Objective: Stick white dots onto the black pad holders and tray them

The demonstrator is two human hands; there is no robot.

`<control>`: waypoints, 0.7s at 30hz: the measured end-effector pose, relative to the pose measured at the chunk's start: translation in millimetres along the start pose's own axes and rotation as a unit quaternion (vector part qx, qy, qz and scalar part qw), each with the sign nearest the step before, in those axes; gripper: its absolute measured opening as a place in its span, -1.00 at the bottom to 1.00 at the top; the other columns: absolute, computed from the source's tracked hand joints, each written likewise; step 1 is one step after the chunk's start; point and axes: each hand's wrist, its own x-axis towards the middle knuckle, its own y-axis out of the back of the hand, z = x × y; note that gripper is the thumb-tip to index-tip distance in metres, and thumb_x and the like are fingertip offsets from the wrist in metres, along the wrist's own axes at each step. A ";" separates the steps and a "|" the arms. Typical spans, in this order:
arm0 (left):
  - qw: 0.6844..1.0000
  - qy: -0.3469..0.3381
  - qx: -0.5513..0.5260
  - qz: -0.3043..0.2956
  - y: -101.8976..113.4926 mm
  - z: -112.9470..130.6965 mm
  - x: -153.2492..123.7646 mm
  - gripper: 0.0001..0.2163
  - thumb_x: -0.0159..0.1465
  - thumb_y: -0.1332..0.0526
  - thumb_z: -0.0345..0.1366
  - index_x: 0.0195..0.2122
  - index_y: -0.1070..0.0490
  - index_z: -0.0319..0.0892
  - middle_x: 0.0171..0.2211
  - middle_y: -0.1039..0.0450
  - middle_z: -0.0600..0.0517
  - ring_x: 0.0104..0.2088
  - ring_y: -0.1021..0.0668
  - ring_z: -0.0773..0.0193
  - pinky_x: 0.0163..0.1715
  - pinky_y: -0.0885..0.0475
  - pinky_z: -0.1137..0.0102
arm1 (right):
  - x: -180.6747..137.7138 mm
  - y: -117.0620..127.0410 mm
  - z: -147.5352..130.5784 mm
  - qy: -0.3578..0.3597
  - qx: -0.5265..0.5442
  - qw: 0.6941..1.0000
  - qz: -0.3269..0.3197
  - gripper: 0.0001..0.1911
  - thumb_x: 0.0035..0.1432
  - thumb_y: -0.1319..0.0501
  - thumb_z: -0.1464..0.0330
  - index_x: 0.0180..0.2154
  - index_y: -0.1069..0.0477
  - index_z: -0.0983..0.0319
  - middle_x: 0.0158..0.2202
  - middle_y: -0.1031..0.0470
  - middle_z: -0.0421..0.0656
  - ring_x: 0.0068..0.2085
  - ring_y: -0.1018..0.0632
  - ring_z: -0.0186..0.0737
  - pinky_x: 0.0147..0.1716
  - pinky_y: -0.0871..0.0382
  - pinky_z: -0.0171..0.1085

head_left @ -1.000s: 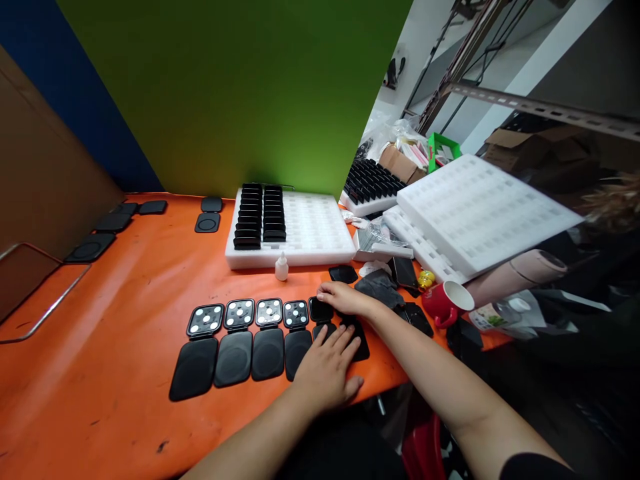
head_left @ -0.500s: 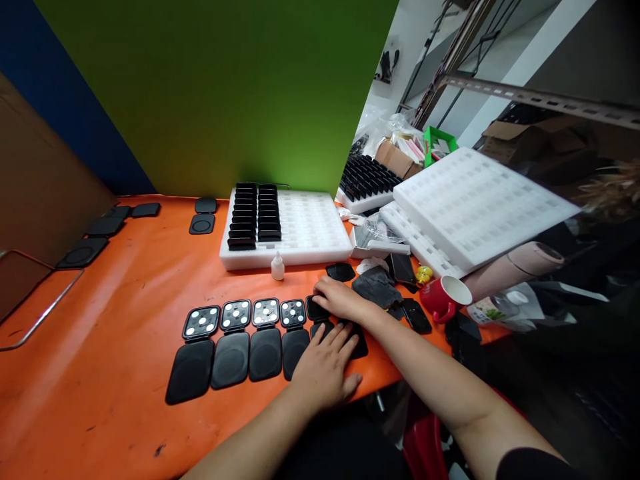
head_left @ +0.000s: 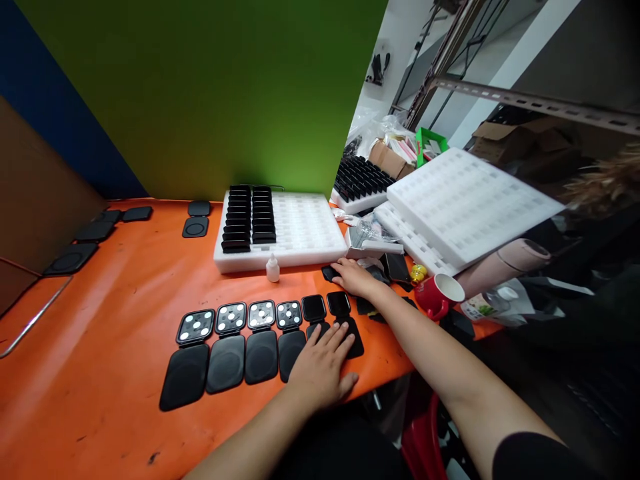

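Behind the orange tabletop (head_left: 115, 300) rises a tall green panel (head_left: 225, 87), by far the biggest thing in view. On the tabletop, against that panel, lies a white foam tray (head_left: 310, 223), its left part filled by two rows of upright black pieces (head_left: 237, 223). Nearer the person runs a line of six hinged black units (head_left: 261, 357), each a square plate joined to a pad below it.

The two hands are apart. The left hand (head_left: 323, 363) is spread flat, fingers slightly parted over the pads of the two rightmost units, gripping nothing. The right hand (head_left: 353, 277) reaches past the line to a loose black piece (head_left: 329, 273) just in front of the tray; its fingertips meet that piece, though I cannot tell whether they pinch it.

To do this well, I would keep the left palm's pressure light and even, so no unit skids out of line, and lift the right wrist clear of the nearest plate. Handling the loose piece by its edges should spare its face. Care is wise near the small white bottle (head_left: 273, 270). Smallest are the white dots (head_left: 231, 319) on the four leftmost plates.
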 end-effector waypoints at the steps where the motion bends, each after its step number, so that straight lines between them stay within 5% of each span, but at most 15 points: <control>1: 1.000 0.001 -0.004 -0.002 0.4 -0.5 0.5 -0.41 0.17 0.02 0.05 0.19 -0.01 -0.07 0.25 0.06 -0.01 0.22 -0.04 0.12 0.17 0.13 0.08 | 1.1 -0.6 2.5 -0.001 -0.005 1.000 -0.009 -0.56 0.03 -0.20 0.34 0.00 -0.30 0.21 0.02 -0.25 -0.01 0.00 -0.28 -0.04 -0.01 -0.09 -0.18; 9: 1.000 0.026 -0.015 0.007 18.7 2.2 -1.7 -0.47 0.15 -0.09 -0.09 0.16 -0.06 0.02 0.23 -0.01 0.02 0.20 -0.12 0.07 0.12 -0.06 0.04 | 13.0 9.1 7.5 -0.013 -0.028 0.998 -0.047 -0.42 -0.10 -0.30 0.23 0.01 -0.29 0.17 -0.02 -0.27 -0.02 -0.02 -0.34 -0.03 -0.08 -0.17 -0.24; 15: 0.995 0.065 0.012 0.076 41.0 -14.4 -44.8 -0.63 0.21 -0.04 -0.23 0.06 -0.22 0.02 0.10 -0.26 0.04 0.09 -0.30 0.11 0.09 -0.16 0.08 | 5.1 8.7 10.1 -0.063 -0.040 0.997 -0.018 -0.57 0.04 -0.17 0.16 -0.09 -0.34 0.27 -0.07 -0.31 0.05 -0.03 -0.35 -0.03 -0.11 -0.19 -0.22; 21: 0.988 0.099 0.059 0.105 30.1 -33.9 -70.1 -0.66 0.22 -0.02 -0.25 0.04 -0.26 0.01 0.09 -0.28 0.03 0.07 -0.33 0.08 0.08 -0.20 0.03 | -0.8 6.7 12.6 -0.134 -0.046 0.990 0.002 -0.61 0.01 -0.19 0.16 -0.20 -0.37 0.31 -0.13 -0.35 0.11 -0.09 -0.38 0.07 -0.18 -0.21 -0.13</control>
